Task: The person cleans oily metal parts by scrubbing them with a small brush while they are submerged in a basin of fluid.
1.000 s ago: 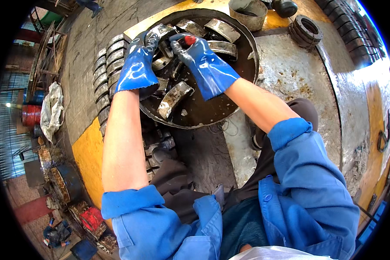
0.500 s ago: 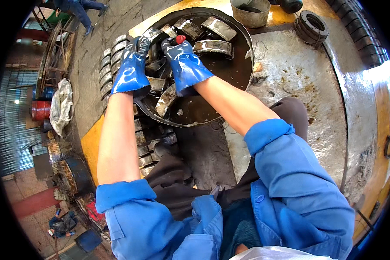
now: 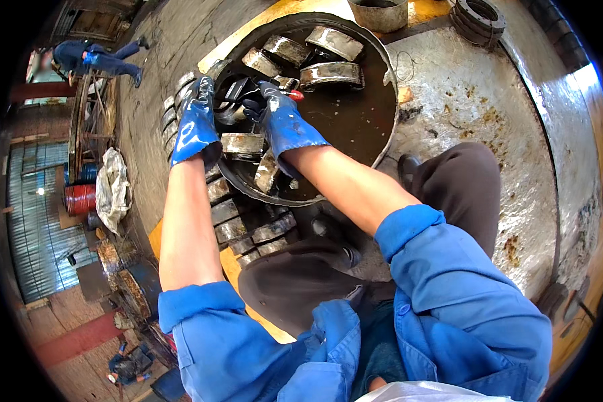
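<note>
Both my hands wear long, wet blue rubber gloves. My left hand is at the left rim of a wide round basin of dark liquid, closed against the edge of a wet, dark metal ring; its fingertips are partly hidden. Over the basin, my right hand is closed around a tool with a red end; the rest of the tool is mostly hidden. Below my hands a short metal ring and a tilted one lie in the basin. Several more, such as a thick ring, sit toward its far side.
Stacked metal rings stand on the floor by the basin's near left side. A round tub and flanged rings are beyond it. A stained metal plate spreads to the right. Another person is at the far left.
My hands have moved nearer and slightly apart, the left by the rim, the right with the red end now pointing right. The ring between them shows more clearly. The view has shifted.
</note>
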### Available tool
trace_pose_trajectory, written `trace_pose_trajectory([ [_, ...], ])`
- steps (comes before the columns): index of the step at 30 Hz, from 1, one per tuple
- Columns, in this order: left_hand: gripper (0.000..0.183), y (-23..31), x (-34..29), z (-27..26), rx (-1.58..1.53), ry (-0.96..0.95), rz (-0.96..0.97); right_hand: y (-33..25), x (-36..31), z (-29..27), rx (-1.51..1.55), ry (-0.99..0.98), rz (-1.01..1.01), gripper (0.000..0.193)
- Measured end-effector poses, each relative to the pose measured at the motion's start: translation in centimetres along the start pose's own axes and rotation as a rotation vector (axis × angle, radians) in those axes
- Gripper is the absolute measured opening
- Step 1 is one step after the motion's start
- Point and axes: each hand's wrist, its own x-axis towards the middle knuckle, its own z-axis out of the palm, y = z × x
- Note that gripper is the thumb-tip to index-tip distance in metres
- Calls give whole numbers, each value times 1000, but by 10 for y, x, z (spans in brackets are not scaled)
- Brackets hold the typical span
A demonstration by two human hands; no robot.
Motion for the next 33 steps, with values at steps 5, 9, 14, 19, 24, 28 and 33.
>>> trace_pose_trajectory([
  [5,61,-15,14,-17,41,52,34,12,19,30,285,-68,180,20],
  [9,61,-34,38,-39,388,128,281,19,28,18,-112,-131,198,19],
  [14,64,-28,19,-28,387,147,258,0,37,-6,-389,-230,34,20],
  [19,65,-37,34,-25,87,133,121,12,39,-3,-340,-337,-67,22],
  [24,67,-18,31,-13,102,12,121,-1,48,-4,-656,-542,-403,23],
  [28,67,2,1,2,120,61,-15,-19,38,10,-1202,-610,-685,25],
  [33,63,-14,17,-10,-24,8,54,-51,19,43,-1713,-921,-864,24],
])
